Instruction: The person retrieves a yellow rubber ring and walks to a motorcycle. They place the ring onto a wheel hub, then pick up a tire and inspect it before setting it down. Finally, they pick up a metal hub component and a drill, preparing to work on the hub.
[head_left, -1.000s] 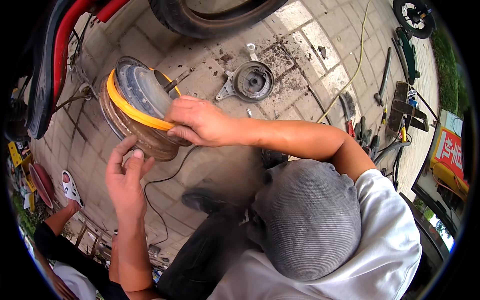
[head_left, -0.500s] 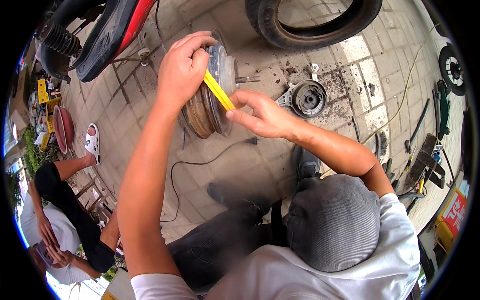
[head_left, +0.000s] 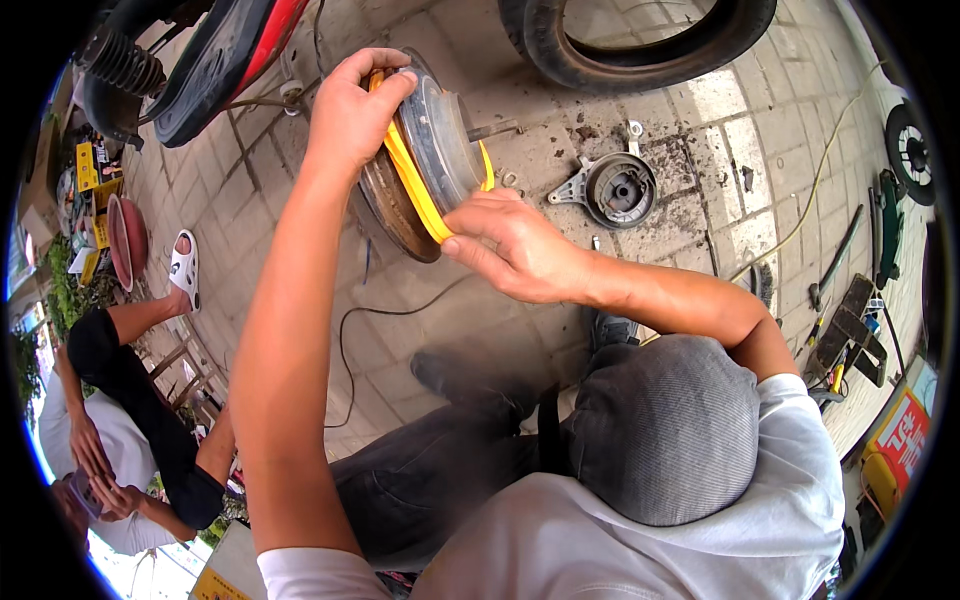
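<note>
A rusty wheel rim [head_left: 393, 208] with a grey hub [head_left: 448, 135] and protruding axle [head_left: 492, 128] stands tilted before me. A yellow band [head_left: 410, 170] runs across it, and another strand shows at its right side. My left hand [head_left: 355, 110] grips the band at the upper left of the wheel, thumb and fingers closed over it. Down at the lower right, my right hand [head_left: 515, 245] pinches that same band against the rim; some fingertips are hidden.
A loose tire [head_left: 650, 65] and metal brake plate [head_left: 620, 190] lie behind. Red-black scooter [head_left: 220, 65] at upper left. Tools [head_left: 845, 335] lie right, with a yellow cord [head_left: 812, 190]. Another person [head_left: 105, 430] sits at lower left beside a red basin [head_left: 130, 250]. A grey cap [head_left: 665, 430] fills lower right.
Since a second ago my left hand has risen from below the rim onto its top. My right hand has shifted rightward in the picture. More of the band now shows beside the hub.
</note>
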